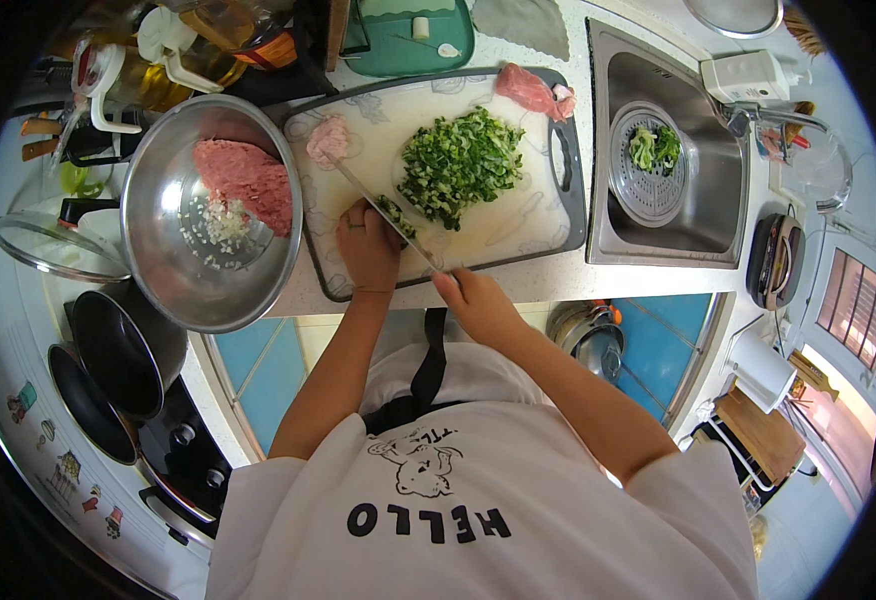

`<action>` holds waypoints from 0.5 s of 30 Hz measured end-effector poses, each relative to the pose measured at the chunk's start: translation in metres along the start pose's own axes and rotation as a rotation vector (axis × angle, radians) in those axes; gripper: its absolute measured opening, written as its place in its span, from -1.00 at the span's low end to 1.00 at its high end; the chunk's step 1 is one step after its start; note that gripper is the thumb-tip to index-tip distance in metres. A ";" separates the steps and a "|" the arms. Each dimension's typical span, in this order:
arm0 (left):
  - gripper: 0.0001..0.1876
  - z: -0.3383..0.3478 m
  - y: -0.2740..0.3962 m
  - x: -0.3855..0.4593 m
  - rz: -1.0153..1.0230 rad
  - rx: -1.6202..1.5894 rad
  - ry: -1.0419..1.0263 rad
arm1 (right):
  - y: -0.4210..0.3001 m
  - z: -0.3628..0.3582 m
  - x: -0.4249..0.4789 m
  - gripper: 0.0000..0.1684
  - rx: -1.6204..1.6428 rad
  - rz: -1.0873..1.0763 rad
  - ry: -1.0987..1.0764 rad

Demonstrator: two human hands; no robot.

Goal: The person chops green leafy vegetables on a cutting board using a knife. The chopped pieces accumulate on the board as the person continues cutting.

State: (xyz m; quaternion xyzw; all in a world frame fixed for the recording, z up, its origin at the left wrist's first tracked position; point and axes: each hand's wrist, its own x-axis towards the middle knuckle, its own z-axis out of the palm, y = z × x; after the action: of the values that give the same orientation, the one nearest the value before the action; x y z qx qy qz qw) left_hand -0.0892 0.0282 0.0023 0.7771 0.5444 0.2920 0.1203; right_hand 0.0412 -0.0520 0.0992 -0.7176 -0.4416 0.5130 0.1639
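My right hand [475, 304] grips the handle of a kitchen knife at the front edge of the cutting board [363, 150]. The knife's blade [366, 184] slants up and left, its tip by a small lump of pale minced meat [328, 141]. Chopped greens [400, 217] lie along the blade's side. My left hand [369, 251] is close against the blade on the board's lower left; the blade partly hides its fingers. A pile of chopped leafy greens [460, 165] sits mid-board. A piece of raw meat [528, 88] rests at the upper right corner.
Left of the board, a steel bowl [156, 262] holds minced meat [246, 180] and minced garlic [224, 225]. A sink [715, 232] with a colander [648, 206] of greens is at right. Oil bottles [160, 82], a green tray [408, 56] and pans [119, 352] stand around.
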 end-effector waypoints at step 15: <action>-0.83 0.001 0.001 0.000 0.003 -0.021 0.017 | 0.009 0.004 0.010 -0.43 -0.007 -0.001 -0.058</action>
State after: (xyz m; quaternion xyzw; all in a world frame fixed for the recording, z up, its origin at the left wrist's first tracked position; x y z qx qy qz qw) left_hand -0.0879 0.0281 0.0017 0.7741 0.5413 0.3042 0.1234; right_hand 0.0424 -0.0496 0.0851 -0.7027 -0.4485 0.5319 0.1486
